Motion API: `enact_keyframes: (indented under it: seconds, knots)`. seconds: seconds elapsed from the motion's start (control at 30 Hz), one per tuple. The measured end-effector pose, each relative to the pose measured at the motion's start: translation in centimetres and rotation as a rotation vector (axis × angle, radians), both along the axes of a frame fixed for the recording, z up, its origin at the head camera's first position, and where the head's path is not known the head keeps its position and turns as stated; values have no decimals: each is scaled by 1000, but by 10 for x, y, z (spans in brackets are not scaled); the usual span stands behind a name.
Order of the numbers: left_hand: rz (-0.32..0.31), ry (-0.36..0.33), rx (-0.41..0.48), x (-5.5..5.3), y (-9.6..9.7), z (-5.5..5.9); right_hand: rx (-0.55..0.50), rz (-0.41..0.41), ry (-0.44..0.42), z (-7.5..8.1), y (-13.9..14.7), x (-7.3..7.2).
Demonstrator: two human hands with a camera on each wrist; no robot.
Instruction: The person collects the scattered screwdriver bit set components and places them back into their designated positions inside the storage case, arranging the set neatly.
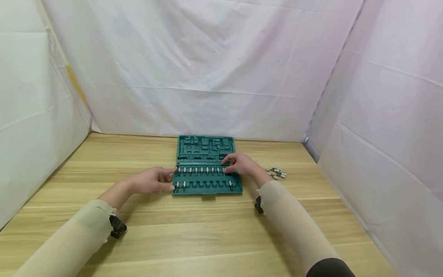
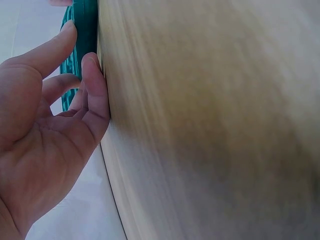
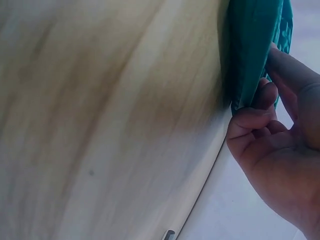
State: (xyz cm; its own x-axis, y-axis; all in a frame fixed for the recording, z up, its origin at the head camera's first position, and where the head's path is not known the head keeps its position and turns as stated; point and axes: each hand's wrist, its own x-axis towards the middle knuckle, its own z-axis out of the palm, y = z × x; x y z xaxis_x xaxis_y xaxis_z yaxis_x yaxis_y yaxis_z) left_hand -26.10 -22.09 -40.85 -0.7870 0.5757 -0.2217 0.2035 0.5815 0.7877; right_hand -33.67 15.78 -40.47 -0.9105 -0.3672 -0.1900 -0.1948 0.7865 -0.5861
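An unfolded green case (image 1: pixel 207 191) lies on the table, with short metal bit sockets (image 1: pixel 201 171) filling most of its upper row. Its lower row holds two bit sockets at the left and one (image 1: pixel 230 185) at the right, with bare slots between. My left hand (image 1: pixel 152 181) rests against the case's left edge, thumb and fingers spread along it; the left wrist view shows the thumb (image 2: pixel 69 30) at the rim. At the upper row's right end, my right hand (image 1: pixel 242 165) pinches a bit socket (image 1: pixel 223 169) at its slot. Curled fingers hide that socket in the right wrist view.
Several loose bit sockets (image 1: pixel 277 173) lie on the wooden table (image 1: pixel 194 231) to the right of the case, beyond the right wrist. The case's moulded lid (image 1: pixel 206 146) lies back toward the white sheet (image 1: pixel 194 69) behind. White sheets also flank the table.
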Motion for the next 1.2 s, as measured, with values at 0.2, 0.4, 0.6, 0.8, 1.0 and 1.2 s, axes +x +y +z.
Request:
enact_keyframes:
  seconds: [0.2, 0.4, 0.6, 0.8, 1.0, 1.2]
  knots:
    - [-8, 5, 0, 0, -1, 1, -19, 1, -6, -1, 2, -1]
    - [-10, 1, 17, 1, -1, 1, -49, 48, -1, -4, 6, -1]
    - [-17, 10, 28, 3, 0, 1, -130, 98, 25, -1, 24, 2]
    - [-18, 12, 29, 1, 0, 1, -159, 48, 42, 7, 54, 9]
    - [-17, 9, 13, 0, -1, 2, -149, -10, 60, 6, 89, 14]
    - [-13, 1, 15, 1, -1, 3, -96, -33, 81, 8, 117, 20]
